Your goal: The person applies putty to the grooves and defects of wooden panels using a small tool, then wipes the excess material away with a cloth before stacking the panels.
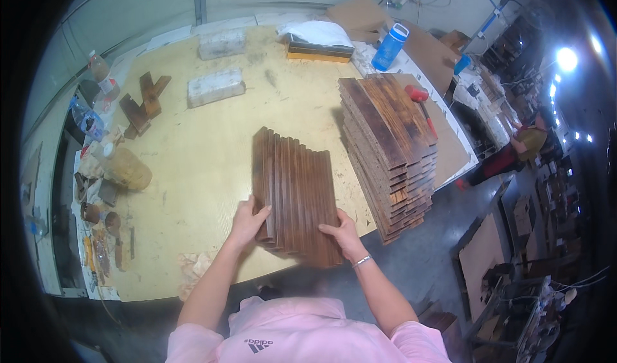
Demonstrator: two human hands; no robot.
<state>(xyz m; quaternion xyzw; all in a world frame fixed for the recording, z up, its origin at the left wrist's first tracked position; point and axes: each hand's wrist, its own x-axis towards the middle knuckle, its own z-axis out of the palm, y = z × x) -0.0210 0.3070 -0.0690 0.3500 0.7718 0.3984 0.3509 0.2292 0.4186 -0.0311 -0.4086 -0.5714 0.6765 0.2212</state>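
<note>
Two hands hold a row of dark brown wooden strips (295,196) between them, at the near edge of the pale yellow desk (212,138), with part of the row reaching past that edge. The left hand (247,221) is bent round the left side, its thumb on the face of the wood; the right hand (344,236) clasps the right side near its lower end, its thumb also on top. Whether the strips touch the desk I cannot tell. Just to their right stands a tall stack of brown boards (389,132), with a red mallet (418,94) by its far right side. Farther back are two whitish blocks (216,88), a blue bottle (390,47) and a white cloth (316,33) on a box (319,51).
</note>
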